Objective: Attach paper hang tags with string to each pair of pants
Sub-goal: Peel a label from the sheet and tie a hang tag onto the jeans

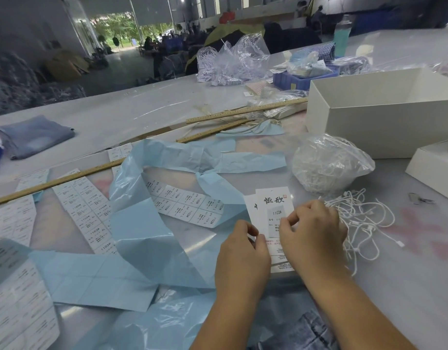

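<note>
Near the front edge of the tabletop [407, 286], both hands work on a small stack of paper hang tags [273, 205]. The left hand [243, 251] has its fingers curled, thumb and forefinger pinching the left edge of the stack. The right hand [311, 231] is curled too, its thumb and forefinger pinched together over the face of the top tag; whether anything sits between those fingertips is too small to tell. At least two tags show, the top one printed with black characters and "1103#", a second peeking out at its left.

Just right of the right hand lies a loose tangle of white strings [364, 221], too many to count, and behind it a clear plastic bag [329, 165] stuffed with more. One folded pair of denim pants [33, 135] rests well apart at the far left, and another denim piece [309, 329] shows at the bottom edge beneath the forearms.

Crumpled blue backing paper [142, 223] sprawls across the middle, partly covering sheets of white size stickers [187, 205]. Three wooden rulers [245, 111] lie across the tabletop. Two white boxes [369, 114] stand at the right.
</note>
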`<action>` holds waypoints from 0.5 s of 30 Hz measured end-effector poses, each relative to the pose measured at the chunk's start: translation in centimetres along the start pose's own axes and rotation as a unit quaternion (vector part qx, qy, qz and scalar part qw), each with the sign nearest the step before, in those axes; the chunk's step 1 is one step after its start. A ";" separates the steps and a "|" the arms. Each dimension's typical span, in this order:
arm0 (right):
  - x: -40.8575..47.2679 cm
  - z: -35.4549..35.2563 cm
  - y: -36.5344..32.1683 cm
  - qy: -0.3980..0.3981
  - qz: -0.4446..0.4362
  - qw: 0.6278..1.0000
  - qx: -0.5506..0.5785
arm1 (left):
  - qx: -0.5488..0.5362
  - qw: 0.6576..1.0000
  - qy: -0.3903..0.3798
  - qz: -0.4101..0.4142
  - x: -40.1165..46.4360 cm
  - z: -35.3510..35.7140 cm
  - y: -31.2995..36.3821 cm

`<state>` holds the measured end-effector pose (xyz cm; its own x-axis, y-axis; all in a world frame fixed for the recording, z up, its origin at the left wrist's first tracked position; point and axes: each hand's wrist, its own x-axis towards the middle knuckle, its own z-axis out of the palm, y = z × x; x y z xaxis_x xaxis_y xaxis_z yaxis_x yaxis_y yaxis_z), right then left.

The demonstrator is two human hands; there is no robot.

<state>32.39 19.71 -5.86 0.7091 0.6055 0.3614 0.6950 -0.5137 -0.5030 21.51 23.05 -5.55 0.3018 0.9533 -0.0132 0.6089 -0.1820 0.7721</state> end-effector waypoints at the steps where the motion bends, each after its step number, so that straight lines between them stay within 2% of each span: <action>1: 0.0 0.0 0.0 -0.001 0.000 1.000 -0.007 | 0.002 1.000 0.000 0.002 0.0 0.0 0.0; 5: 0.2 -0.1 0.2 -0.005 0.018 1.000 0.004 | -0.005 1.000 0.001 0.009 -0.1 0.0 0.1; 10: 0.3 -0.1 0.4 -0.094 -0.070 0.991 -0.065 | 0.007 1.000 0.002 0.028 -0.3 0.0 0.2; 15: 0.4 -0.1 1.0 -0.113 -0.012 0.992 -0.054 | 0.028 0.998 0.005 0.049 -0.3 0.2 0.1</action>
<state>33.42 19.33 -6.12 0.6564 0.7327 0.1798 0.7282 -0.5530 -0.4049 21.57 22.67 -5.61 0.3553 0.9324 0.0666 0.6167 -0.2874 0.7329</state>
